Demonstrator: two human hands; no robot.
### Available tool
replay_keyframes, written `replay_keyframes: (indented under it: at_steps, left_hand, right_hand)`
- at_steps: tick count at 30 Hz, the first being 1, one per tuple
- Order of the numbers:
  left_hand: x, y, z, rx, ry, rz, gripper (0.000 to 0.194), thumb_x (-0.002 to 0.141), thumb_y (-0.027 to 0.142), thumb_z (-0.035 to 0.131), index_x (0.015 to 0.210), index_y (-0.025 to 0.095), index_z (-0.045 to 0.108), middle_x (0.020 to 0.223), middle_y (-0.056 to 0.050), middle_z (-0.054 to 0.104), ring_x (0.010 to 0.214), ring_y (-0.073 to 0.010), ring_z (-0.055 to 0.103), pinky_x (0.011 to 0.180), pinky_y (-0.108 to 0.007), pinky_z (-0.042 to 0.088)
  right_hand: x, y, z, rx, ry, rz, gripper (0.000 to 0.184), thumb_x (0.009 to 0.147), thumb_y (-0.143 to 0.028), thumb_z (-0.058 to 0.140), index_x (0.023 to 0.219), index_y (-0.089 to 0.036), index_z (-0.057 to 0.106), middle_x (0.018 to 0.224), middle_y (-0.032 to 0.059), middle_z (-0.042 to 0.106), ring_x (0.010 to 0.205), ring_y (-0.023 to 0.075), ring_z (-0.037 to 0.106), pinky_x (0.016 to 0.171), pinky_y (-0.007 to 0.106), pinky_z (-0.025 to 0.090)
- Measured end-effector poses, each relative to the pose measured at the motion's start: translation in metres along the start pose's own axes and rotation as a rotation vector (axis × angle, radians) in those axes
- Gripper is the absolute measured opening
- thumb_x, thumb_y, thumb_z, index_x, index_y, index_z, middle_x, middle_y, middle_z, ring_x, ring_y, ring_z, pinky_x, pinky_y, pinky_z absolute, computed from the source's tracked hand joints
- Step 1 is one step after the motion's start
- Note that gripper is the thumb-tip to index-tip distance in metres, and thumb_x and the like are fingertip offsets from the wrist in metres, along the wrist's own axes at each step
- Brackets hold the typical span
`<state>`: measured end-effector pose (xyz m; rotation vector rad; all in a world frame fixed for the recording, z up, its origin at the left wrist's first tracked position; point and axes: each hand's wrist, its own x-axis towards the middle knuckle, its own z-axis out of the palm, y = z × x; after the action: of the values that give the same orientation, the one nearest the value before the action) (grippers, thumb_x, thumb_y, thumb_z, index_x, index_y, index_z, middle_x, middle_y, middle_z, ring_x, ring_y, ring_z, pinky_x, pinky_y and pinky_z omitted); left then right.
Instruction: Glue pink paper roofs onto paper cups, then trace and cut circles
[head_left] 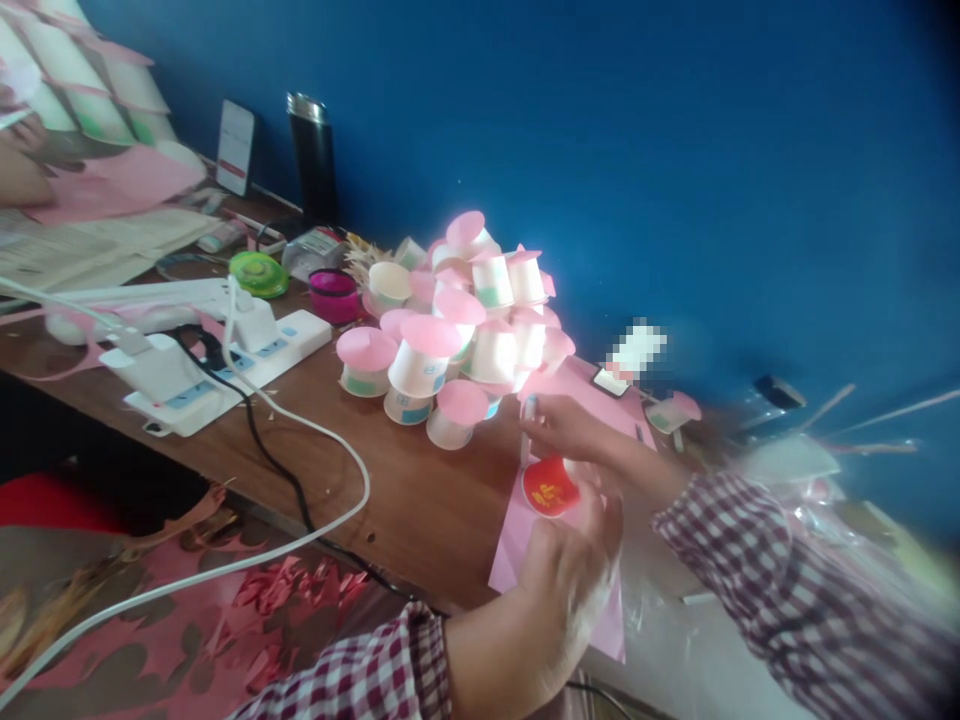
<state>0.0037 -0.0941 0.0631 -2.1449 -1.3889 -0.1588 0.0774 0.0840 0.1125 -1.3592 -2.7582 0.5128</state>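
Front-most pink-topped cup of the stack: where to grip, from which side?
I'd pinch the white side wall of the front cup from the near side, below its pink disc: the disc overhangs the wall, and other cups crowd behind.

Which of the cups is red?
The cup in the left hand: it is red, marked in yellow, while the piled cups have mainly white sides.

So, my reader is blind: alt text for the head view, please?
Left hand holds a red cup over pink paper, right hand close by. Nearby, mostly pink-topped white cups stand piled on a table.
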Motion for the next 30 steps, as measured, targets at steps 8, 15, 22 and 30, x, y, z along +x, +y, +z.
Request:
replay_keyframes:
  at_steps: [8, 15, 22, 30]
  left_hand:
    - [0.003, -0.001, -0.002, -0.143, 0.026, 0.063, 0.063, 0.081, 0.037, 0.05, 0.141, 0.037, 0.032, 0.153, -0.006, 0.026, 0.113, -0.0254, 0.057, 0.083, -0.04, 0.054]
    - [0.008, 0.01, 0.0, -0.162, 0.063, -0.054, 0.053, 0.087, 0.032, 0.047, 0.139, 0.025, 0.04, 0.146, -0.012, 0.037, 0.109, -0.0224, 0.059, 0.08, -0.034, 0.054]
    - [0.037, 0.014, 0.01, -0.337, -0.02, -0.119, 0.053, 0.088, 0.013, 0.039, 0.141, 0.014, 0.035, 0.128, -0.019, 0.054, 0.076, -0.0164, 0.066, 0.051, -0.026, 0.051]
    - [0.069, -0.025, 0.003, -0.486, -0.333, 0.054, 0.07, 0.076, 0.008, 0.052, 0.141, 0.018, 0.025, 0.085, -0.007, 0.065, 0.062, -0.0218, 0.066, 0.049, -0.029, 0.048]
  right_hand:
    - [0.005, 0.016, 0.003, 0.12, 0.07, 0.07, 0.019, 0.081, -0.026, 0.053, 0.063, -0.021, 0.056, 0.059, 0.0005, 0.058, 0.058, 0.0161, 0.055, 0.055, 0.025, 0.039]
    - [-0.016, 0.033, -0.012, 0.221, 0.258, 0.227, 0.022, 0.079, -0.033, 0.055, 0.063, -0.017, 0.054, 0.056, -0.0016, 0.055, 0.052, 0.0125, 0.051, 0.051, 0.024, 0.037]
    - [-0.089, 0.064, -0.005, 0.748, 0.838, 0.418, 0.033, 0.075, -0.047, 0.065, 0.081, -0.015, 0.063, 0.06, -0.0008, 0.059, 0.051, 0.0113, 0.053, 0.048, 0.023, 0.043]
    - [-0.208, 0.046, 0.045, 0.637, 1.059, 0.576, 0.032, 0.079, -0.044, 0.061, 0.091, -0.014, 0.066, 0.058, -0.0005, 0.058, 0.052, 0.0132, 0.054, 0.048, 0.023, 0.044]
